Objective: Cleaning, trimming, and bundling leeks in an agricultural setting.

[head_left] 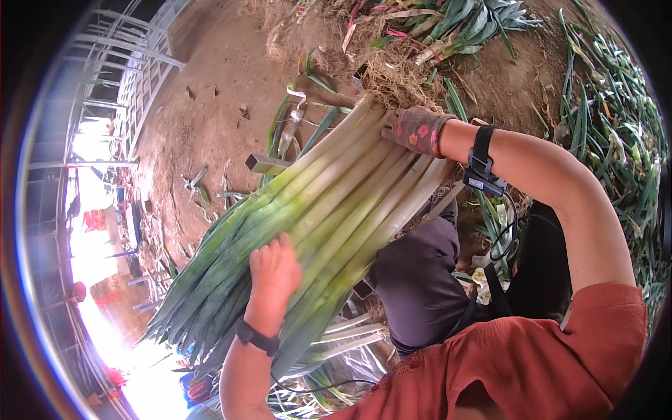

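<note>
Leeks: a broad bunch (336,185) lay slantwise in front of the person, white ends far and to the right, dark green leaves near and to the left.
Roots: a brown, stringy tangle (399,85) fringed the far end.
Left hand: bare (275,266), it rested knuckles up on the green part, fingers curled; whether they were closed on any leaves could not be told.
Right hand: in a patterned glove (416,131), it lay across the white stalks just beside the roots, fingers bent; their grip was partly hidden and could not be told.
Between the hands: they were well apart, both touching the bunch.
Wrists: a dark band (257,337) circled the left, a black strap with a small device (483,168) the right.
Knee: a dark trouser leg (420,280) stood just right of the bunch.
Ground: brown soil (210,98) spread to the far left.
Heaps: more leeks (462,28) lay far off, and green leaves (616,133) lined the right.
</note>
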The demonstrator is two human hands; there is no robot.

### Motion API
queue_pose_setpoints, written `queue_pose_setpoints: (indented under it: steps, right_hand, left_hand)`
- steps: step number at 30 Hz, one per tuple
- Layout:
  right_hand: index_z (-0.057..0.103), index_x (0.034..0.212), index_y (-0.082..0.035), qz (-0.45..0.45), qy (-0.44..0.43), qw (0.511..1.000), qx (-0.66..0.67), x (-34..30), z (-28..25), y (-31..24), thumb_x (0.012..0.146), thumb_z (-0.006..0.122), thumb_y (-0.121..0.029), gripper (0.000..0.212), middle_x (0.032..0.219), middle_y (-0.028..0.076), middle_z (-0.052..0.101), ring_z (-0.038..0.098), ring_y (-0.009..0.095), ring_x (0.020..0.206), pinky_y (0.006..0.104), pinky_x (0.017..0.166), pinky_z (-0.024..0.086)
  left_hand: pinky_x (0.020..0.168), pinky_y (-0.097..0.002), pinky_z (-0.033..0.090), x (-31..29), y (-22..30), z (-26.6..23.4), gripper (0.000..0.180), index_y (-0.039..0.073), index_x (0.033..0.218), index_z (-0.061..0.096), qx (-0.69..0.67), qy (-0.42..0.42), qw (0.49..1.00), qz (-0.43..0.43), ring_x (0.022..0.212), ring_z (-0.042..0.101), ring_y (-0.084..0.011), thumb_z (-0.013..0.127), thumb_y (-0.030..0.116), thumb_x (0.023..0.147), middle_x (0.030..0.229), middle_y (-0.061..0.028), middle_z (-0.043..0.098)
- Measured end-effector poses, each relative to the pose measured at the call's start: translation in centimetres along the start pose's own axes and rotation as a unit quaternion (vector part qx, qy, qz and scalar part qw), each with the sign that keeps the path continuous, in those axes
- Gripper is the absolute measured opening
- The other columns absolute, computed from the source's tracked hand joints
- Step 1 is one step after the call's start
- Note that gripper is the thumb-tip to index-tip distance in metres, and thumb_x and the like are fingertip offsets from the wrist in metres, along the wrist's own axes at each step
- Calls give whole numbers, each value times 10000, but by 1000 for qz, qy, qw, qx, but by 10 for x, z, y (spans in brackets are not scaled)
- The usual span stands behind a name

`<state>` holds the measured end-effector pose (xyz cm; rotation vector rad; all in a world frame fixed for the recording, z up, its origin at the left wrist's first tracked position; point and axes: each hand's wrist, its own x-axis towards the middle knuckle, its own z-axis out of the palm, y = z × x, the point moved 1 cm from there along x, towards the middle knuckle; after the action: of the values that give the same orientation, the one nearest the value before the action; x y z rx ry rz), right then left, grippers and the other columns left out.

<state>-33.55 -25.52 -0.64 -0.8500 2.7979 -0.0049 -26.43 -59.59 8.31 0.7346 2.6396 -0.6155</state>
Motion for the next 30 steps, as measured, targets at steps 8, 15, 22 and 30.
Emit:
queue_pose_setpoints:
  steps: [8,15,22,30]
  right_hand:
    - [520,1158,-87,32,15,999,42,-9,3,0,742,557,-53,419,1141,139,523,552,318,1033,371,853,475]
    - [475,1193,-88,28,38,982,185,-20,-4,6,713,600,-53,498,1168,142,508,582,320,957,369,801,493]
    - [408,1257,-83,0,206,977,61,-21,37,15,814,410,-153,448,1074,104,515,576,233,819,318,622,472]
    - [482,1201,-47,86,38,936,339,-27,16,10,753,422,-46,452,1168,158,515,586,343,917,395,796,481]
  left_hand:
    - [688,-381,501,-2,-7,11,564,-3,1133,509,2,-8,1000,4,851,607,-275,697,256,669,958,-143,606]
    - [721,-383,503,-20,-11,7,551,35,1138,531,-58,77,995,-20,923,584,-252,688,282,672,1060,-109,598]
    - [751,-377,501,-23,-6,18,492,77,1122,556,-52,133,988,-58,966,576,-239,663,276,684,1104,-73,595]
    - [766,-387,490,-26,-6,17,456,87,1078,579,-111,164,977,-75,973,574,-246,673,264,668,1096,-72,597]
